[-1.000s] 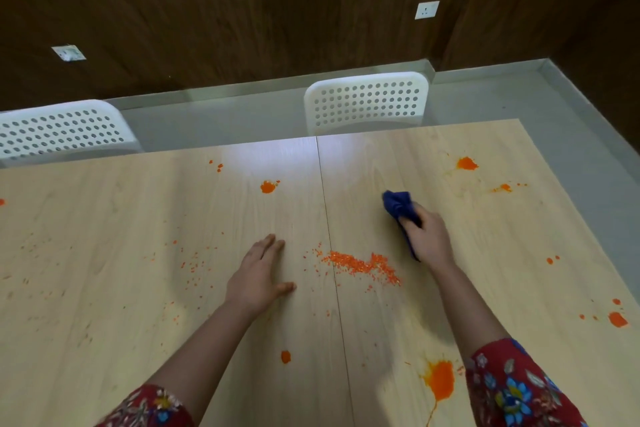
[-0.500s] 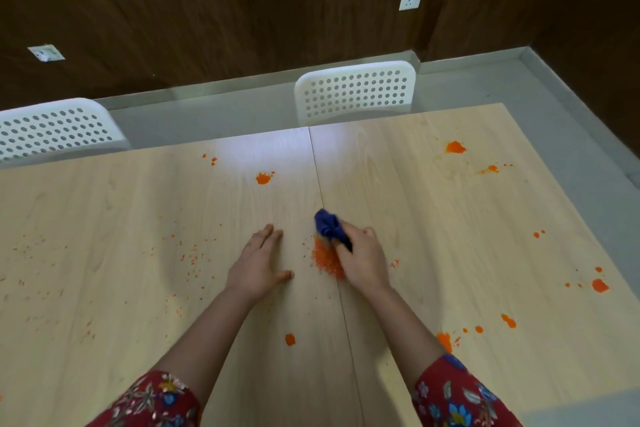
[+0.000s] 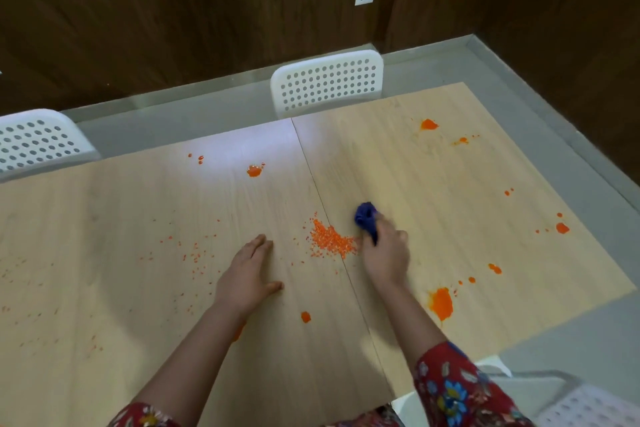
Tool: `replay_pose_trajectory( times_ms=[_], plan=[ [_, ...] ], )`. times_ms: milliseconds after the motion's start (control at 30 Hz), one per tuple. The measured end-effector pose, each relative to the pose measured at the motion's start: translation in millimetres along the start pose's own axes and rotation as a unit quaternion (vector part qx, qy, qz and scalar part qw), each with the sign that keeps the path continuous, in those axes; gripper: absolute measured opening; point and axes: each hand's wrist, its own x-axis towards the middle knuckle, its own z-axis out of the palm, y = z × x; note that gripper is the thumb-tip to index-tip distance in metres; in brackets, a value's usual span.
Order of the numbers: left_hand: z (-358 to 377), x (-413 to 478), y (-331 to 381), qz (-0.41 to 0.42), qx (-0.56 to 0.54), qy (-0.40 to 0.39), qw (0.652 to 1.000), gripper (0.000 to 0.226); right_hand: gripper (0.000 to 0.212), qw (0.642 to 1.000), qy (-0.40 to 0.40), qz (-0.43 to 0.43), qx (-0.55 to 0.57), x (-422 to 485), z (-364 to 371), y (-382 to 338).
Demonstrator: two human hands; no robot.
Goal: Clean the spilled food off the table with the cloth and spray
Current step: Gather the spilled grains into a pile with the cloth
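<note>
Head view, left hand [image 3: 247,279], right hand [image 3: 386,256], one cloth [image 3: 365,218], one crumb pile [image 3: 329,241]

right hand [image 3: 385,255] with cloth [image 3: 366,218] shifted right; crumb pile [image 3: 330,241] uncovered, bunched tighter.

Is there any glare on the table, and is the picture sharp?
Head view: a pale glare patch on the table near its far edge; the cloth and right hand look slightly soft; the wall is dark.
</note>
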Motion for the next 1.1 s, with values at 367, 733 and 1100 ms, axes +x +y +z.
replay_pose_trajectory(
  times_ms=[367,733,1100],
  plan=[
    [1,5,-12,0.029,0.005,-0.013,0.999,0.086,0.026,0.997,0.034,0.071,0.005,-28,-62,19],
    [2,6,-16,0.043,0.01,-0.017,0.999,0.085,0.024,1.0,-0.019,0.016,-0.003,-91,3,-16],
    [-18,-18,-36,0.053,-0.039,-0.016,0.998,0.068,0.043,0.987,0.006,0.158,-0.041,-125,-34,31]
  ],
)
